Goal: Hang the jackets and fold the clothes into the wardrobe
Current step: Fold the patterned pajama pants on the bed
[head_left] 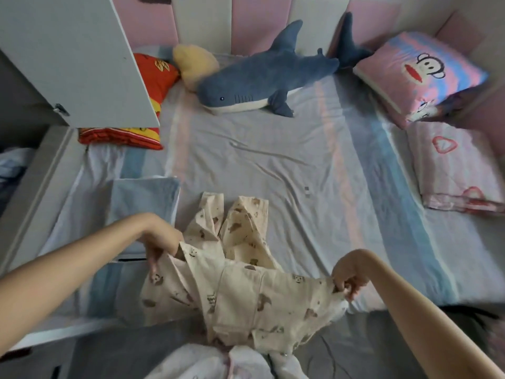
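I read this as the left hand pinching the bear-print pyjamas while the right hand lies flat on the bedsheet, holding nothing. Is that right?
Not quite. The head view shows the right hand also pinching the bear-print pyjamas, at the edge opposite the left hand, not lying flat on the bedsheet. The left hand does pinch them.

shark toy at bed's far end — pillow right, wardrobe door left.
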Tool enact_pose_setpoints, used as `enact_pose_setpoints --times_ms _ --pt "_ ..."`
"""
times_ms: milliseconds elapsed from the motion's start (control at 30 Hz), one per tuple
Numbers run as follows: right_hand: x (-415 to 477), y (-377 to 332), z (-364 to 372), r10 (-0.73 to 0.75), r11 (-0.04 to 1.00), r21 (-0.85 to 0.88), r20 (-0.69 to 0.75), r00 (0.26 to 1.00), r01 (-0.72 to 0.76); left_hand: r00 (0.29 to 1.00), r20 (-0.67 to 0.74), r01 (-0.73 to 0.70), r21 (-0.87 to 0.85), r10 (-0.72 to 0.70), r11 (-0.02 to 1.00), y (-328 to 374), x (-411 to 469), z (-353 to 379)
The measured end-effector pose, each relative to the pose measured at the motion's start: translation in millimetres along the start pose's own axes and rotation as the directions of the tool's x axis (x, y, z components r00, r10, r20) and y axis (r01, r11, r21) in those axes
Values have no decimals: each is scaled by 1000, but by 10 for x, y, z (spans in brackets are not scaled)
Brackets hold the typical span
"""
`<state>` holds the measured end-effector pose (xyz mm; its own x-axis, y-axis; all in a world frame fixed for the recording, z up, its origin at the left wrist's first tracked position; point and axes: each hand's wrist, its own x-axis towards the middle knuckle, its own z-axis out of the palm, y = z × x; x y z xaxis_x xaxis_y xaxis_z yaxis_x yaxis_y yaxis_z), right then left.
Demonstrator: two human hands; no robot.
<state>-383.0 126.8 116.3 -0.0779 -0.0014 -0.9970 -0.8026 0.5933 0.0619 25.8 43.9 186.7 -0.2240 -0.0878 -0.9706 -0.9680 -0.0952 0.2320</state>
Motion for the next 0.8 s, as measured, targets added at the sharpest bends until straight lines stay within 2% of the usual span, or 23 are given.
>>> enact_pose_setpoints --times_ms 67,133,167,200,234,267,300,367,434,467,534,634,701,801 --pt "36 -26 -142 -7 971 236 -104 995 32 991 -111 -82 -113 69 990 40 50 -122" --pt "-92 -188 -508 -46 824 514 -361 932 240 934 -317 -234 -198 163 952 229 46 -454" --pt "-236 -304 -777 -43 721 580 -509 860 379 876 -442 -308 -200 195 930 367 -19 -694" --pt "-519 -469 -1102 -48 638 568 -645 763 520 782 -583 -375 -158 220 914 537 -183 -1050" --pt "-810 -610 -1403 -51 585 509 -754 655 631 655 -717 -428 -91 239 899 697 -373 -1383" --pt "-1147 -739 -1693 -69 515 425 -845 530 744 502 -825 -474 -12 259 880 871 -628 -1719" --pt "-1655 -884 -1984 -80 426 324 -916 392 845 318 -905 -518 85 284 851 1095 -1060 -2068" --pt "-2549 -1097 -2355 -4 210 144 -989 148 967 11 -958 -589 226 288 776 1489 -1876 -2515" --pt "-3325 -1265 -2519 128 52 -79 -988 -85 996 -193 -954 -671 299 229 679 1776 -2604 -2709" --pt "-3585 -1308 -2565 158 8 -159 -975 -158 987 -265 -942 -702 334 205 629 1852 -2835 -2750" --pt "-4136 -1334 -2733 203 -57 -274 -945 -258 960 -397 -899 -698 425 183 576 2031 -3368 -2891" --pt "-4315 -1295 -2877 204 -64 -293 -940 -274 954 -456 -872 -701 474 176 533 2049 -3476 -2978" --pt "-4259 -1273 -2924 181 -46 -297 -942 -284 954 -447 -878 -708 464 172 532 2010 -3383 -3007" --pt "-3889 -1248 -2891 157 7 -246 -957 -244 969 -371 -909 -710 409 188 574 1857 -2922 -3035"
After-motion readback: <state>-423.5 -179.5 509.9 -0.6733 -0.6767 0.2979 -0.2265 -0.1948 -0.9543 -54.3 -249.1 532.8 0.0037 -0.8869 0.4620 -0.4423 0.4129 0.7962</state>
